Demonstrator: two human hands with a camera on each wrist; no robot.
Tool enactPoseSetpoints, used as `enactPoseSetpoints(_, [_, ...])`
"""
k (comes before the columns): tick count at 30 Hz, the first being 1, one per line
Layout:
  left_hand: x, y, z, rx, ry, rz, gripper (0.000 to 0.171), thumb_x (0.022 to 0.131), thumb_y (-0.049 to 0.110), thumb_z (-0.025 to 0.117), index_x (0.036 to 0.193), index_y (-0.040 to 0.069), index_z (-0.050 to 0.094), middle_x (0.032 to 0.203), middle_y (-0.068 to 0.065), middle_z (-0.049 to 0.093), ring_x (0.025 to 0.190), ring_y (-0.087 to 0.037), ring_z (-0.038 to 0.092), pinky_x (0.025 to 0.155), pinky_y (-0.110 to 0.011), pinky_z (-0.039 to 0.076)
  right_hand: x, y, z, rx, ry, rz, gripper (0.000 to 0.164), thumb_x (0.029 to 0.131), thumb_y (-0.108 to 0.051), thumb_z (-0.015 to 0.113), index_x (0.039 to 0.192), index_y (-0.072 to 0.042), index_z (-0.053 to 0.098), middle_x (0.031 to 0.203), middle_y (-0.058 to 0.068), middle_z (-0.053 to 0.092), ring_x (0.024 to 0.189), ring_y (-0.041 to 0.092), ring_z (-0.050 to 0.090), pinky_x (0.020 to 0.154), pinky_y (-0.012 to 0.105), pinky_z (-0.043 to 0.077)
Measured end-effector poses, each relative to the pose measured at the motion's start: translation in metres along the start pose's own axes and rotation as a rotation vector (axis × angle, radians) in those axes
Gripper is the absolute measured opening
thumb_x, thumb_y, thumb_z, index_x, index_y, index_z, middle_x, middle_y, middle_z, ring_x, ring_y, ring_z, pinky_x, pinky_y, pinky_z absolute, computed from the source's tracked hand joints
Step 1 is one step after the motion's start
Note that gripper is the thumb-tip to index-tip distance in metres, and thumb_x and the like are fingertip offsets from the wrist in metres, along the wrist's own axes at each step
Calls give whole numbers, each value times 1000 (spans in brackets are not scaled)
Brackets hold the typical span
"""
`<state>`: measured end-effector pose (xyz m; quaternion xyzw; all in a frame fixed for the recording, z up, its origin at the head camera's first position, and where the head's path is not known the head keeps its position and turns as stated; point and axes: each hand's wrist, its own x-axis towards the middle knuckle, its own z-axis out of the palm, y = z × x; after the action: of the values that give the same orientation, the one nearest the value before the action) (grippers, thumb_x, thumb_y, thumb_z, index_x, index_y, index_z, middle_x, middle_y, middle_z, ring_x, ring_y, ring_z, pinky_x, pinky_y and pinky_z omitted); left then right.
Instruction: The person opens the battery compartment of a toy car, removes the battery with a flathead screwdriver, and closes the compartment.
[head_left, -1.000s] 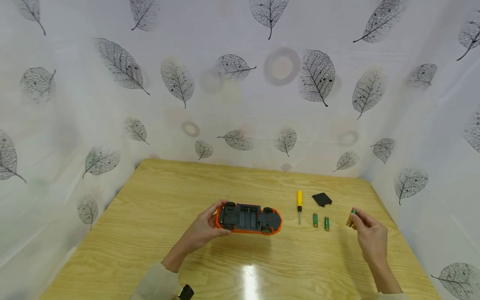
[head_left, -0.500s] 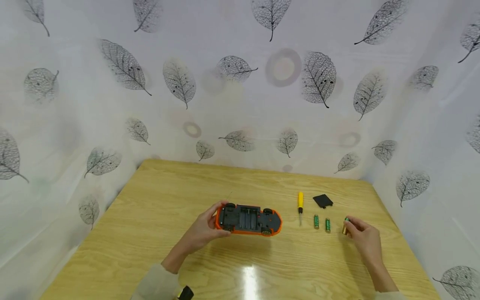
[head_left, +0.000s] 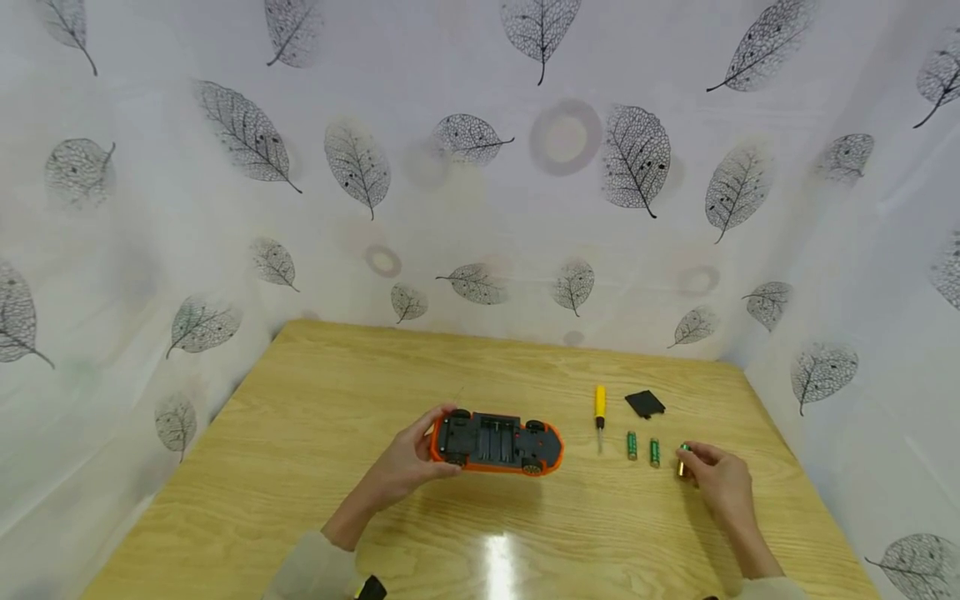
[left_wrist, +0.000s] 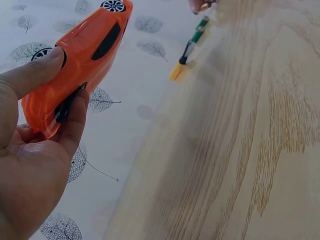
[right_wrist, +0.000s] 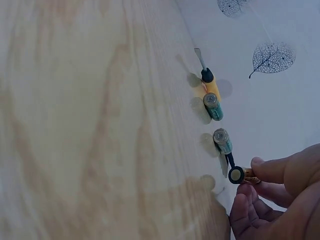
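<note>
My left hand [head_left: 401,467] grips the rear end of an orange toy car [head_left: 468,468], held above the table with its dark underside facing up. An uncovered battery compartment [head_left: 497,439] shows in the middle of that underside. In the left wrist view, the thumb and fingers curl round the car's body [left_wrist: 92,50]. My right hand [head_left: 726,485] pinches a green and gold battery [head_left: 682,467] close to the tabletop. Its round end [right_wrist: 236,174] faces the right wrist camera; whether it touches the table I cannot tell. Left of it lie two green batteries, one nearer [head_left: 655,452] and one farther [head_left: 632,446].
A yellow screwdriver [head_left: 600,407] lies left of the batteries, blade towards me. Behind them is a small black cover [head_left: 645,403]. The wooden table [head_left: 337,375] is bordered by a leaf-print sheet [head_left: 465,217] at the back and sides.
My right hand has moved left and nearer to the two lying batteries, with its battery still pinched. The left hand and toy car have stayed nearly still.
</note>
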<state>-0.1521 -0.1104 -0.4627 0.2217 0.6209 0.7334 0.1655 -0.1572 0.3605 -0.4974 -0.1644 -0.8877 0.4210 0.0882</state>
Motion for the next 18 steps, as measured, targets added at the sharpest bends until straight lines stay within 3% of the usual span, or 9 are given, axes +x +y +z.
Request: enactPoseSetpoints(18, [2, -2, 0, -12, -16, 8, 84, 77, -5, 72, 145, 15, 27, 146, -15, 27, 123, -28, 45, 87, -39, 49, 3, 4, 4, -95, -13, -17, 39, 87, -27, 68, 109, 5, 65, 84, 11, 68, 66, 13, 62, 48, 22, 48])
